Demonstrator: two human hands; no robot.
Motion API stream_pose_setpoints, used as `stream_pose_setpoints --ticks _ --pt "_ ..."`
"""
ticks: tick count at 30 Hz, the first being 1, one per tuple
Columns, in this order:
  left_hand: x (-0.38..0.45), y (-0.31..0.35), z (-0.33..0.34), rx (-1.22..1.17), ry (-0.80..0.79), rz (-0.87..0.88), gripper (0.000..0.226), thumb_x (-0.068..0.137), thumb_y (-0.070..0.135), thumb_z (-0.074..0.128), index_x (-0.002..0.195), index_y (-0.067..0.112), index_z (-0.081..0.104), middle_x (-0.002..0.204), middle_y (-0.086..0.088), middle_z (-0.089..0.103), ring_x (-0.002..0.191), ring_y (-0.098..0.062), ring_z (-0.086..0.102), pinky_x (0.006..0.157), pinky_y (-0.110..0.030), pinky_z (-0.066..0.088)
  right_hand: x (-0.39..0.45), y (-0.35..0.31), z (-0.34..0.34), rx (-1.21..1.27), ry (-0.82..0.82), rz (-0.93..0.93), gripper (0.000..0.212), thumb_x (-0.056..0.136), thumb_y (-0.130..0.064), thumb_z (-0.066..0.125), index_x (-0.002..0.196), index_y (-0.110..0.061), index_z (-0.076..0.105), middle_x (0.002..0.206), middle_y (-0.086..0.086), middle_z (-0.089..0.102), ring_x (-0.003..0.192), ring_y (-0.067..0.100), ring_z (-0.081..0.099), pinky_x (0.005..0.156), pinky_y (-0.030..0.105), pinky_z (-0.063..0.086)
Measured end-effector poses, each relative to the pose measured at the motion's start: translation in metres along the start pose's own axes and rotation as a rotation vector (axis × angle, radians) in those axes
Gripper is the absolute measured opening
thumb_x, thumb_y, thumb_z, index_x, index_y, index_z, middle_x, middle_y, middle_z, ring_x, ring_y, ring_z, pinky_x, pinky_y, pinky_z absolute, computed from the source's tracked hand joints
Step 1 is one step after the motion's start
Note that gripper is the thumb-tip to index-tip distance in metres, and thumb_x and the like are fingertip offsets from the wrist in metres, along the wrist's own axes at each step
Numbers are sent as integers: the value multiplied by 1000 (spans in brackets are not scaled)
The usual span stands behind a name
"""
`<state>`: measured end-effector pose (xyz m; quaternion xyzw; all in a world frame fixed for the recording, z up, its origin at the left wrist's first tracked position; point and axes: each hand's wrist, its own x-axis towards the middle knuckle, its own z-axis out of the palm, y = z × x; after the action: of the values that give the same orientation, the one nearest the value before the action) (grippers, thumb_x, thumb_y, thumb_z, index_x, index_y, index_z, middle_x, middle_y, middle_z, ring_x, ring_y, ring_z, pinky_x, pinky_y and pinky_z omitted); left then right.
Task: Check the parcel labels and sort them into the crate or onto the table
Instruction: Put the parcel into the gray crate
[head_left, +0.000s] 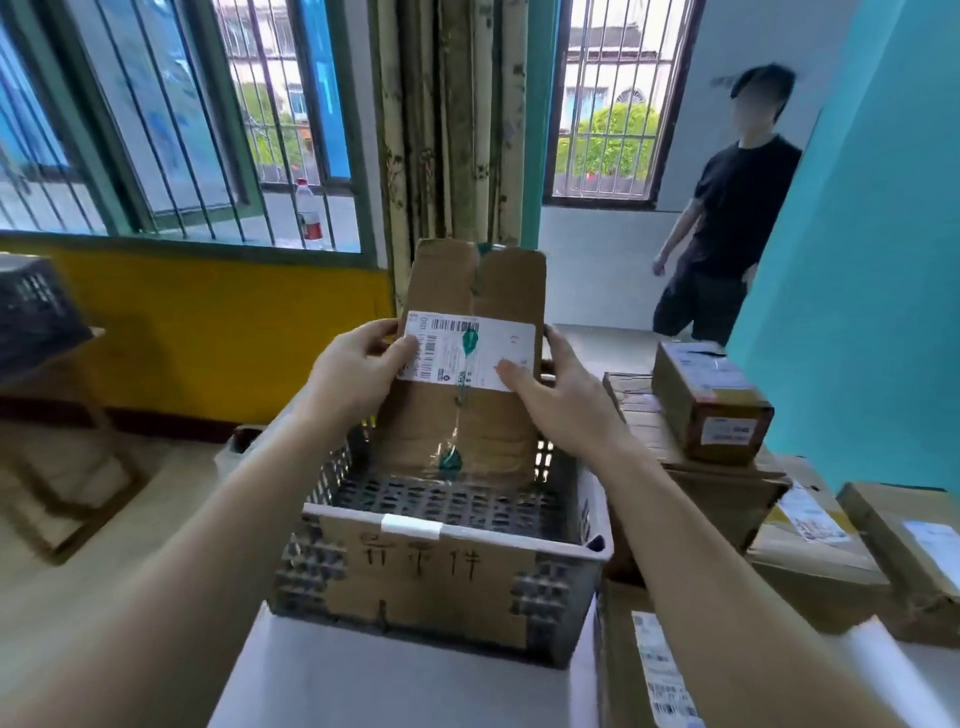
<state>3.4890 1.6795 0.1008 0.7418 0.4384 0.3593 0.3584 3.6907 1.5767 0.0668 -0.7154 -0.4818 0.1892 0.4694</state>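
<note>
Head view: both forearms reach forward over a white surface.
Crate: a grey perforated crate sits on the surface, a cardboard panel with handwritten characters fixed to its near wall.
Stack at right: more cardboard parcels lie piled just beside the crate, labels showing.
Parcel: a flat brown cardboard parcel stands upright, its lower edge down inside the crate; creased, with clear tape and green marks along its middle seam.
Label: a white label with barcodes runs across its front.
Left hand: fingers curled round the parcel's left edge, thumb on the label.
Right hand: fingers round the right edge, thumb on the label.
Background: a person in black stands by a barred window.
</note>
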Motion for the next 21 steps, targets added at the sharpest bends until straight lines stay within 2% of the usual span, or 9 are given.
stream_pose_setpoints --ticks 3,6,8,10,12,14,16,18,21 --pt "25 -18 -5 34 -8 -64 52 103 42 60 149 18 54 127 -4 69 113 -23 67 98 -47 57 27 4 18 -39 -101 36 81 93 -64 57 160 -43 17 128 -8 62 105 17 59 92 36 53" --pt "47 -45 -9 97 -37 -106 50 104 40 60 148 17 55 133 -9 68 118 -27 66 101 -50 56 53 11 43 -79 -196 71 88 93 -61 60 163 -38 10 142 0 60 110 19 58 96 38 53" --pt "60 -64 -10 185 -70 -124 46 104 36 60 146 18 57 133 -8 68 119 -27 65 102 -49 54 65 18 61 -106 -257 125 95 93 -57 64 164 -36 4 143 0 59 105 18 57 86 34 54" --pt "73 -85 -10 286 -121 -140 47 103 34 61 148 20 54 136 -8 66 120 -27 63 103 -46 54 75 27 81 -112 -317 177 101 92 -53 68 163 -37 -1 143 -1 59 101 18 59 69 27 56" --pt "83 -101 -7 350 -190 -171 55 101 34 64 152 23 47 139 -8 64 120 -25 62 98 -41 55 80 35 97 -77 -370 249 104 90 -47 74 161 -42 -3 140 -1 58 104 22 63 54 31 60" --pt "96 -121 -4 393 -279 -204 67 99 34 68 158 23 37 143 -8 61 123 -25 61 96 -38 51 87 44 118 -61 -400 322 106 89 -42 77 159 -45 -3 141 3 57 106 29 67 57 42 65" --pt "106 -138 -1 419 -373 -219 77 96 35 72 160 22 31 148 -7 59 120 -21 59 93 -34 48 90 51 133 -87 -421 356 109 89 -40 78 159 -45 -5 142 5 56 107 31 67 60 46 66" --pt "115 -156 1 449 -470 -235 84 92 38 77 159 22 29 149 -5 56 117 -18 57 89 -29 45 94 58 146 -118 -448 371 112 86 -41 79 160 -43 -5 143 3 55 108 29 66 61 42 66" --pt "134 -187 2 508 -624 -268 94 85 43 82 158 20 27 151 -3 53 129 -22 57 95 -33 49 102 67 171 -122 -508 425 122 79 -39 86 158 -43 -6 145 -1 54 112 24 65 65 36 65"
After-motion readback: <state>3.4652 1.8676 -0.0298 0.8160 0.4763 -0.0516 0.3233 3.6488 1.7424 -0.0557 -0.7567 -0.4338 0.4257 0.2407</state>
